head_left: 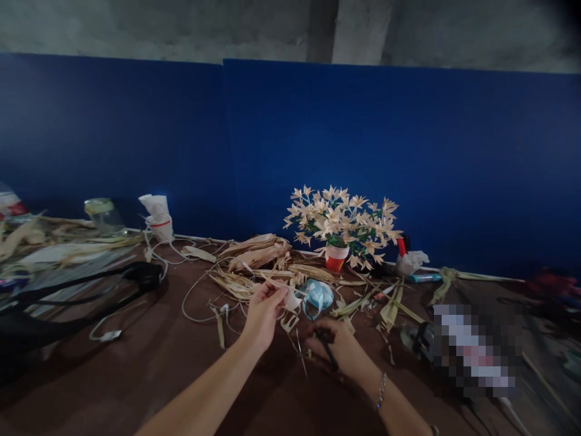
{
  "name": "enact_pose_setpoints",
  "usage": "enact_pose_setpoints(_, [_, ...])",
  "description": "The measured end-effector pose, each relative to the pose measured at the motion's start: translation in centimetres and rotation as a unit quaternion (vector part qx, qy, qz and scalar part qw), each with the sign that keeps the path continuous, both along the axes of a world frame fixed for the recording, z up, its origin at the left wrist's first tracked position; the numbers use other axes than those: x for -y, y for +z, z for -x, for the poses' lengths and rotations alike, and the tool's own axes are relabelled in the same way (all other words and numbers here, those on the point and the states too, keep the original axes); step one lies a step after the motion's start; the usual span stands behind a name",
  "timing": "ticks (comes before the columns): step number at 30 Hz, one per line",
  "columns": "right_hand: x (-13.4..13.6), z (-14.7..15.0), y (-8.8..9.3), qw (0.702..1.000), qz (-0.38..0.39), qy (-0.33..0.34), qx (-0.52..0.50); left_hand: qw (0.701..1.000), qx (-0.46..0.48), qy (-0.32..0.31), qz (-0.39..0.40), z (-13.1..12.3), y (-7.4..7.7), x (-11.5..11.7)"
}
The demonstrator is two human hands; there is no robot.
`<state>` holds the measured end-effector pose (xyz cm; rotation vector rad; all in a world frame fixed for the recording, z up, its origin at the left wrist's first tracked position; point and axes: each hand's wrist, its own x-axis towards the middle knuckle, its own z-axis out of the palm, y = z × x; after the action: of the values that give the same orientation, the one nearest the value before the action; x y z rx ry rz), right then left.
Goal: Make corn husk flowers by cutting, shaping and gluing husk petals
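left hand (264, 312): thumb and fingers pinched on a pale scrap (292, 300), above the table (136, 375), short of its far edge | right hand (338, 346): curled around a black tool (325, 345), kind unclear | blue ribbon (320, 293): just beyond right hand | potted flowers (338, 218): by far edge

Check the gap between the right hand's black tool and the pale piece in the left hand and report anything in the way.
Nothing visible clearly blocks the pale piece. The light blue ribbon sits just beyond the gap, its loop close to the black tool in the right hand; whether they touch, I cannot tell.
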<state>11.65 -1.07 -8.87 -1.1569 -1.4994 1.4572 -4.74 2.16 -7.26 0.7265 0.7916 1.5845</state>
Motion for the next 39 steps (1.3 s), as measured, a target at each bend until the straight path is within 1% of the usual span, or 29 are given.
enact_pose_setpoints(3, [-0.1, -0.1, 0.5, 0.996, -0.023, -0.056, -0.07, 1.0, 0.023, 0.009, -0.012, 0.0, -0.1, -0.2])
enact_pose_setpoints(5, [-0.3, 0.1, 0.7, 0.986, -0.046, -0.095, -0.13, 1.0, 0.016, -0.01, -0.001, -0.3, -0.2, 0.0])
enact_pose_setpoints(7, [-0.4, 0.4, 0.7, 0.977, -0.071, -0.123, -0.159, 0.999, -0.006, -0.038, 0.016, -0.8, -0.4, 0.4])
enact_pose_setpoints(10, [-0.4, 0.7, 0.5, 0.971, -0.099, -0.149, -0.156, 0.995, -0.038, -0.089, 0.033, -1.5, -0.7, 1.0])
enact_pose_setpoints(13, [-0.3, 0.9, 0.4, 0.97, -0.102, -0.156, -0.154, 0.99, -0.043, -0.129, 0.045, -1.9, -0.7, 1.5])
enact_pose_setpoints(16, [-0.2, 0.9, 0.4, 0.972, -0.089, -0.158, -0.148, 0.987, -0.045, -0.15, 0.048, -2.0, -0.7, 1.6])
enact_pose_setpoints(18, [-0.2, 0.8, 0.4, 0.974, -0.083, -0.156, -0.144, 0.986, -0.051, -0.153, 0.044, -1.9, -0.6, 1.6])
enact_pose_setpoints(20, [-0.3, 0.8, 0.5, 0.975, -0.08, -0.153, -0.139, 0.987, -0.055, -0.146, 0.038, -2.0, -0.7, 1.6])
enact_pose_setpoints(25, [-0.4, 0.9, 0.8, 0.977, -0.059, -0.155, -0.134, 0.993, -0.049, -0.106, 0.019, -2.3, -0.8, 1.8])
enact_pose_setpoints(29, [-0.2, 1.1, 1.4, 0.975, -0.036, -0.158, -0.152, 0.994, -0.032, -0.102, 0.039, -2.7, -0.9, 2.2])
enact_pose_setpoints(31, [-0.1, 1.1, 1.5, 0.975, -0.022, -0.149, -0.161, 0.994, -0.013, -0.095, 0.045, -2.6, -0.9, 2.0])
enact_pose_setpoints(33, [-0.2, 1.0, 1.2, 0.976, -0.027, -0.145, -0.159, 0.996, 0.021, -0.073, 0.039, -2.1, -0.8, 1.4])
enact_pose_setpoints(36, [-0.7, 0.6, 0.4, 0.98, -0.052, -0.147, -0.12, 0.998, 0.065, -0.001, 0.016, -0.7, -0.6, 0.2])
enact_pose_setpoints(39, [-1.1, 0.2, -0.8, 0.988, -0.086, -0.127, -0.036, 1.0, 0.023, -0.001, 0.014, 0.4, -0.4, -0.7])
